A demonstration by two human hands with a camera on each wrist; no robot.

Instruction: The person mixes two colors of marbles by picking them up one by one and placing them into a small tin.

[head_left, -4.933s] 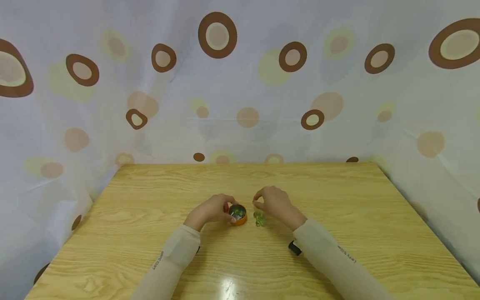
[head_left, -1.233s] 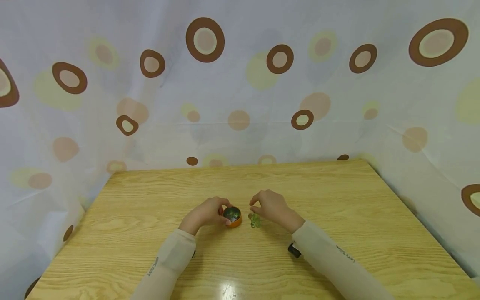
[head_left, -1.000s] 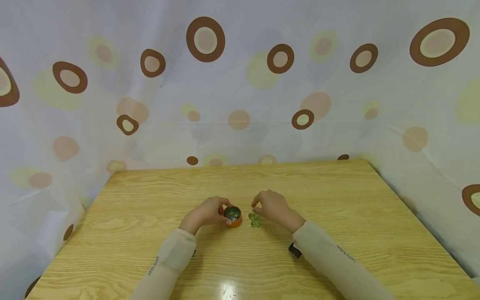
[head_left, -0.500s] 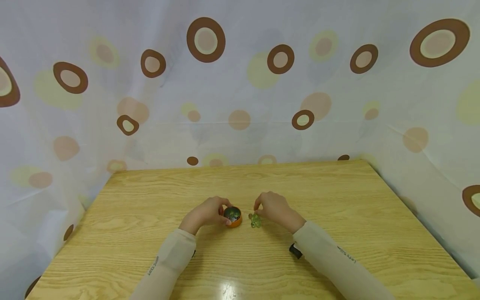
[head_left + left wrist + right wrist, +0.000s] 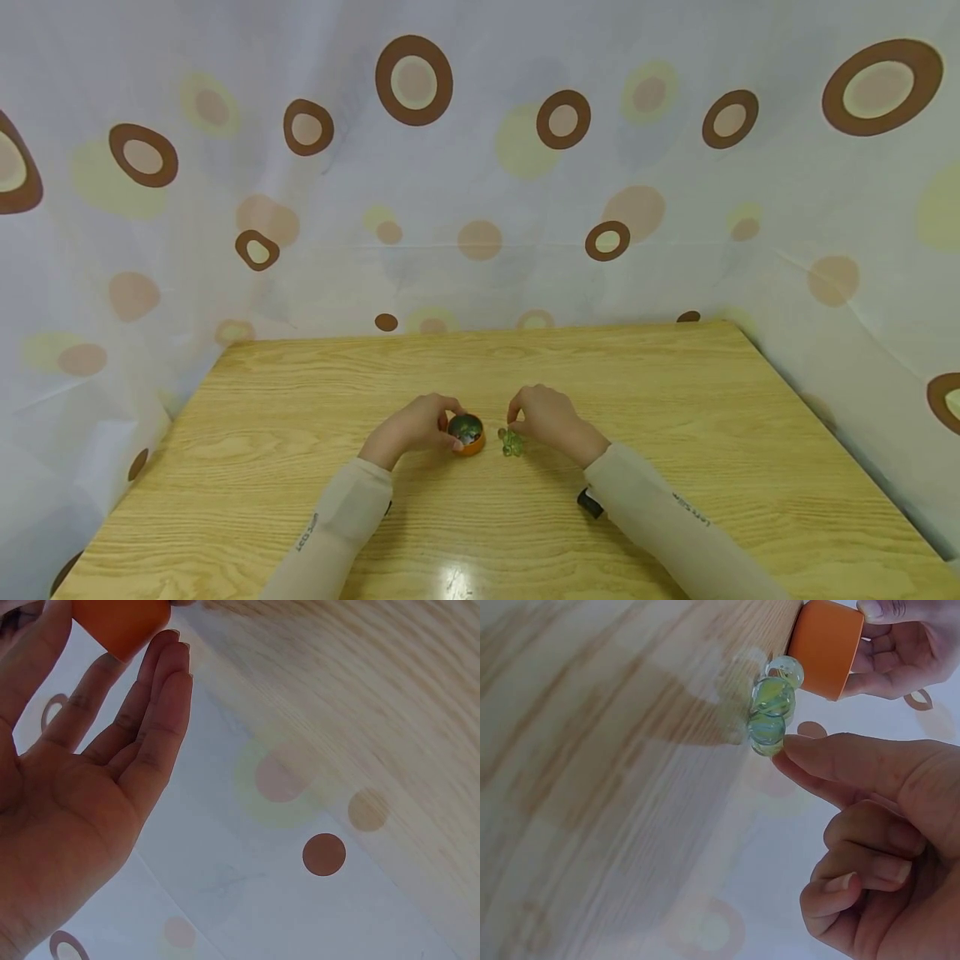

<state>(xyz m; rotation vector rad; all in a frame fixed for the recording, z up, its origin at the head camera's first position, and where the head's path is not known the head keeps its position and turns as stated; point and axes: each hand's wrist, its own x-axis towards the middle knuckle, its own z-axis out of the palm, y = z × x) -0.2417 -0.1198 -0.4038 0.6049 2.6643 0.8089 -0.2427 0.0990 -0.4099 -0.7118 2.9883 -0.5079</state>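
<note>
Near the table's middle, my left hand (image 5: 416,427) grips a small round orange container (image 5: 472,448) between thumb and fingers. Its inside looks dark and shiny, with greenish things in it. Seen from the left wrist, the orange wall (image 5: 124,626) is at the top edge. Just right of the container lies a cluster of clear green glass marbles (image 5: 512,443). My right hand (image 5: 551,417) reaches down at the cluster's far side. In the right wrist view, thumb and index fingertips meet at the nearest marble (image 5: 766,733) and pinch it; the other fingers are curled.
A wood-grain table (image 5: 480,367) carries everything. A pale curtain (image 5: 480,167) with brown and beige circles hangs behind it and along both sides. Under the right wrist is a small black device (image 5: 590,502).
The right thumb and index finger, parted a second ago, have come together at the marbles. The left hand stays on the container. Against several seconds ago, the head view has shifted slightly.
</note>
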